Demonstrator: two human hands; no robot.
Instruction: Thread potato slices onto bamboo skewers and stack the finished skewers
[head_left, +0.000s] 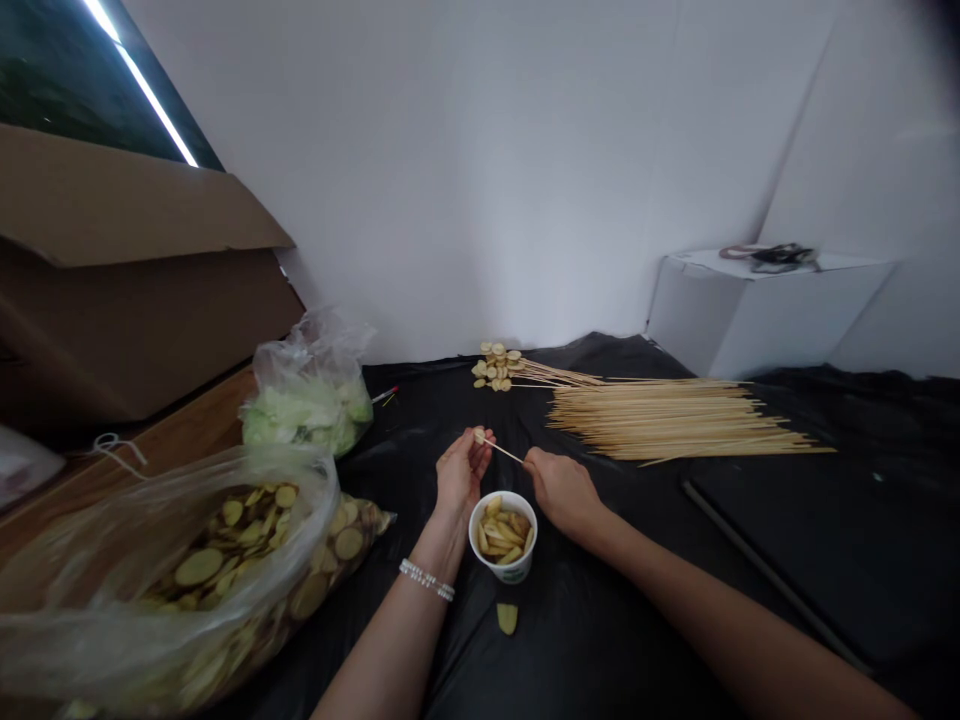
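My left hand (463,470) pinches a small pale potato slice (480,436) at the end of a wooden skewer (504,452). The skewer's other end is gripped in my right hand (561,490), which is closed around it. Just below and between my hands stands a white paper cup (503,572) filled with cut yellowish potato pieces (506,530). One loose potato piece (507,619) lies on the black sheet in front of the cup.
Bare skewers (675,420) lie spread at the right. Behind my hands are skewers with slices (496,368) on their tips. At the left are an open plastic bag of slices (202,570), a bag of greens (307,400) and a cardboard box (135,320). A white box (750,310) stands back right.
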